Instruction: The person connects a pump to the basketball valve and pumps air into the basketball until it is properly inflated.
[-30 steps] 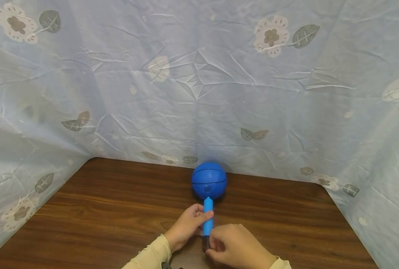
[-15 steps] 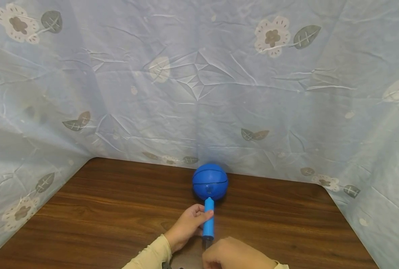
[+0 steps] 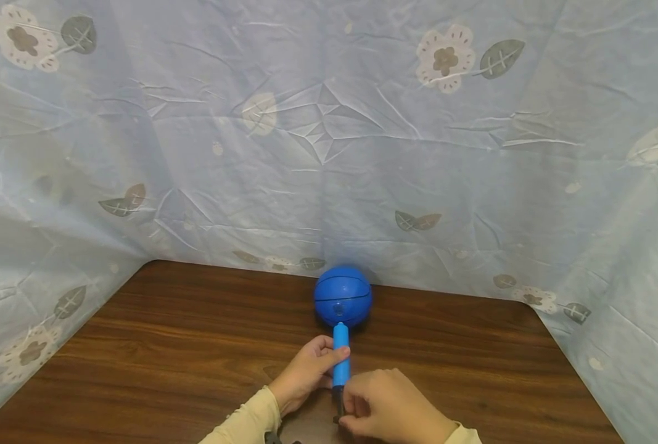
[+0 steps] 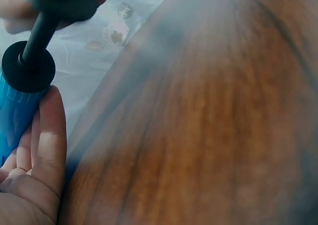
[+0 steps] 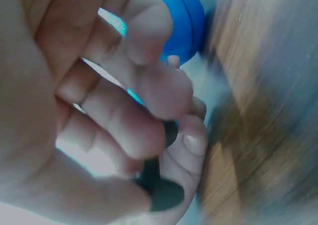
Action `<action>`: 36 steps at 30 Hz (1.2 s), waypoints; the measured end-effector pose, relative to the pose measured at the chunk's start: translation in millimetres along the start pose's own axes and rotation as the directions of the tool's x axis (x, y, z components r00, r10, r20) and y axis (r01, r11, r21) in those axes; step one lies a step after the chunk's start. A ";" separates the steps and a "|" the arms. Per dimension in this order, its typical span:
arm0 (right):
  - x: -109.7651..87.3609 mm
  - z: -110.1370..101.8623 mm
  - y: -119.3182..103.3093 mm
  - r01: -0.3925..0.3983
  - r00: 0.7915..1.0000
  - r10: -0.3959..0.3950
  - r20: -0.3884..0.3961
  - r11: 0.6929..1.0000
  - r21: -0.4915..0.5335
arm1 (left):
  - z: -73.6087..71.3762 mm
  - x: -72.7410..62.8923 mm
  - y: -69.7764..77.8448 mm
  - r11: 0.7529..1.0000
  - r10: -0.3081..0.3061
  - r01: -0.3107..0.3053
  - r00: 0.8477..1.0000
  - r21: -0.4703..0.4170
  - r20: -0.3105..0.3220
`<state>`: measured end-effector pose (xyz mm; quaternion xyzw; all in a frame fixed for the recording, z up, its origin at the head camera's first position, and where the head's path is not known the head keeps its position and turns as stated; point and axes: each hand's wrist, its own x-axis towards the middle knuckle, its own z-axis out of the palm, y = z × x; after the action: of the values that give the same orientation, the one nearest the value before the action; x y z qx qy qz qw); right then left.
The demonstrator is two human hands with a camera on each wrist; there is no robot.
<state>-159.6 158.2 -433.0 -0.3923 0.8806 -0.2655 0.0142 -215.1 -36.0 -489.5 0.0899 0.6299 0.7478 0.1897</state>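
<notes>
A blue ball with black seam lines (image 3: 342, 290) sits near the back edge of the table. Pointing at its near side is a light-blue hand pump (image 3: 341, 373), the nozzle end right at the ball. My left hand (image 3: 306, 373) grips the barrel, thumb across the top. My right hand (image 3: 392, 404) holds the black plunger handle (image 4: 64, 6) with curled fingers. In the left wrist view a stretch of the plunger rod (image 4: 39, 38) shows between the handle and the black end cap (image 4: 30, 73). The right wrist view shows the handle partly hidden by my fingers.
The dark wood-grain table (image 3: 168, 345) has rounded back corners. A pale blue floral cloth (image 3: 329, 185) hangs right behind it and along both sides. A small dark object (image 3: 273, 438) shows at the bottom edge, by the left sleeve.
My right hand drew back toward me by half a second ago, then came forward again with the plunger. My left hand keeps its grip on the barrel, and the ball stays in place.
</notes>
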 end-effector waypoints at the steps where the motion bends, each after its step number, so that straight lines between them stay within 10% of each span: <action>1: 0.4 0.1 1.5 -0.012 1.000 0.012 -0.016 1.000 -0.004 | -0.1 -0.1 0.2 1.000 -0.001 0.001 1.000 0.002 0.001; 13: 1.2 -1.4 0.7 0.070 0.998 -0.069 -0.005 0.997 0.042 | 0.3 -0.5 -0.1 0.999 0.009 -0.009 1.000 0.031 0.019; 25: 2.2 -0.6 -17.3 0.114 0.962 -0.134 0.237 0.989 0.094 | 0.5 -3.4 2.7 0.999 0.019 -0.020 1.000 0.032 0.022; 29: 2.8 1.4 -19.1 0.205 0.951 -0.217 0.222 0.976 0.074 | 0.5 -2.0 2.1 1.000 0.012 -0.012 1.000 0.012 0.012; 36: 1.6 0.2 -11.5 0.122 0.982 -0.130 0.134 0.990 0.065 | 0.7 -1.3 0.9 1.000 0.000 0.000 1.000 0.020 -0.009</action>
<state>-152.7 150.7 -427.3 -0.4643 0.8430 -0.2628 0.0692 -213.7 -36.0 -488.4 0.0884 0.6384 0.7417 0.1858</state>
